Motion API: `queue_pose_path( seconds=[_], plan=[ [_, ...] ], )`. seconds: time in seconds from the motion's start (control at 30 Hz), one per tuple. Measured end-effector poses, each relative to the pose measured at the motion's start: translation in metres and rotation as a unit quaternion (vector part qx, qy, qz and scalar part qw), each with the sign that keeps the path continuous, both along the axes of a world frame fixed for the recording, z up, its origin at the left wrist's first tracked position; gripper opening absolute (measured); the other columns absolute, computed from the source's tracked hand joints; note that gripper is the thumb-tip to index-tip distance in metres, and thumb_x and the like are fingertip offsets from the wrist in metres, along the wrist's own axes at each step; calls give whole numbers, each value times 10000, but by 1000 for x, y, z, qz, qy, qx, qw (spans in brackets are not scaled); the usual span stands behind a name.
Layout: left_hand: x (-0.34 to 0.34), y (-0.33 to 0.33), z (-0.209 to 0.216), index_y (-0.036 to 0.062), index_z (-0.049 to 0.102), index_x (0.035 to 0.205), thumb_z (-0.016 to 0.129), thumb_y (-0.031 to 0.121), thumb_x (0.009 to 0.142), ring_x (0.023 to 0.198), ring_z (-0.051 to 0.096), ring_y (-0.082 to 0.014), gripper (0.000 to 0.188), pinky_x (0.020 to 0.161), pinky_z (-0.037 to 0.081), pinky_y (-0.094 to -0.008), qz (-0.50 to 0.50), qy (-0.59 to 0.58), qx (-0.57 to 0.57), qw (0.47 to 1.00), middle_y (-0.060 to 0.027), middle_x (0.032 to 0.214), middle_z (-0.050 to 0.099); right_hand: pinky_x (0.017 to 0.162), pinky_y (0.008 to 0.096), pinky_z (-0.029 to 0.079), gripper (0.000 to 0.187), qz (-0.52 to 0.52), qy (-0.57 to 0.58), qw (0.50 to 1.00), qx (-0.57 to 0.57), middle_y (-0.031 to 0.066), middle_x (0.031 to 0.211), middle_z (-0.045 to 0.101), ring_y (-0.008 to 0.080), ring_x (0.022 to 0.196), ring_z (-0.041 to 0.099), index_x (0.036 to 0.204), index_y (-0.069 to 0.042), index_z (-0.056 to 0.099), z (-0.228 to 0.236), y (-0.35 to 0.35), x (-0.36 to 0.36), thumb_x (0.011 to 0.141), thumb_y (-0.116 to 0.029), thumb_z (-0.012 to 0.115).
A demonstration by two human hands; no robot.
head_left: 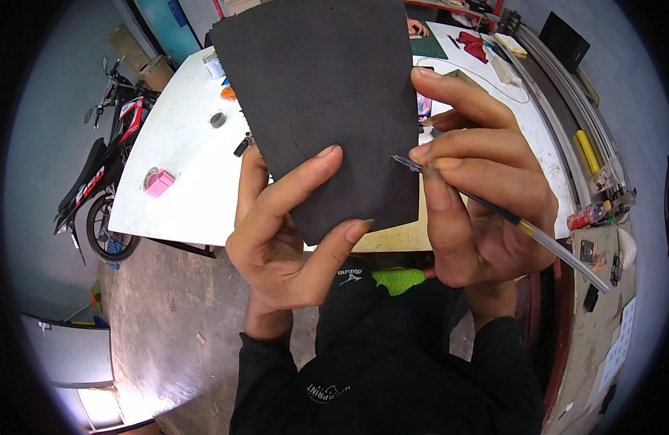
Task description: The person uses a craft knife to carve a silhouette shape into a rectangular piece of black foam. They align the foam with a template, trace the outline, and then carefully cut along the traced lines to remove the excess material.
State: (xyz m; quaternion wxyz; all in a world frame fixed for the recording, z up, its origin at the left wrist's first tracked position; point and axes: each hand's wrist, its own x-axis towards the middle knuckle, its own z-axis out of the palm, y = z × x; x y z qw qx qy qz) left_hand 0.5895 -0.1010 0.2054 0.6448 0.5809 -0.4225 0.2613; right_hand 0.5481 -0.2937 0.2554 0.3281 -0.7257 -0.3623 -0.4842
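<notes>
A stiff, dark grey-black sheet (334, 87) with faint curved lines and a crease is held up in front of me, covering much of the table. My left hand (287, 225) grips its lower left part, with the thumb and a finger on the near face and other fingers passing behind. In my right hand (479, 181), a slim pen (563, 254) with a clear barrel and dark front end is pinched between thumb and fingers. Its pointed tip lies over the sheet's lower right part; whether it touches, I cannot tell. One right finger reaches up by the sheet's right edge.
Behind the sheet stands a white table (182, 174) with a pink tape roll (159, 183) on its left. A co-worker's hand (418, 27) rests by a green mat (430, 47) at the far side. A motorbike (110, 167) stands left; a cluttered ledge (592, 290) runs right.
</notes>
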Motion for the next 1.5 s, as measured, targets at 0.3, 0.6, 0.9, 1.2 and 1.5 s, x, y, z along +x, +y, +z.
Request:
queue_pose_path(
  seconds=[0.3,0.6,0.9,1.2,1.5],
  plan=[
    [-1,5,-2,-62,658,1268,830,-18,722,1215,598,-363,574,978,537,-380,13,8,9,1000,-279,1301,528,863,457,564,184,12,11,1000,1,162,982,688,481,1161,648,1052,-44,559,-5,4,2,892,36,600],
    [1,3,-2,-66,651,1276,825,-21,728,1209,599,-356,577,977,542,-375,8,6,7,1000,-276,1296,530,909,488,573,168,4,29,999,-38,153,952,688,500,1174,637,1042,-51,561,-3,-1,-1,896,22,603],
    [3,4,-2,-68,644,1282,828,-21,730,1193,611,-340,584,968,558,-364,4,8,3,1000,-271,1291,533,922,497,556,172,24,38,999,15,142,954,695,502,1191,629,1039,-65,573,-12,4,-1,889,10,614],
    [3,5,-3,-72,637,1288,825,-21,732,1190,613,-336,588,962,567,-366,-1,12,1,1000,-266,1281,534,896,500,547,166,24,51,998,19,137,950,702,503,1192,629,1041,-71,579,-16,4,-4,891,-14,621],
    [4,5,-1,-75,626,1301,818,-15,749,1188,619,-330,588,968,567,-369,-5,12,-2,1000,-258,1277,536,914,523,541,160,40,70,996,43,145,955,698,507,1196,623,1043,-68,582,-20,5,-7,897,-13,616]
  ],
)
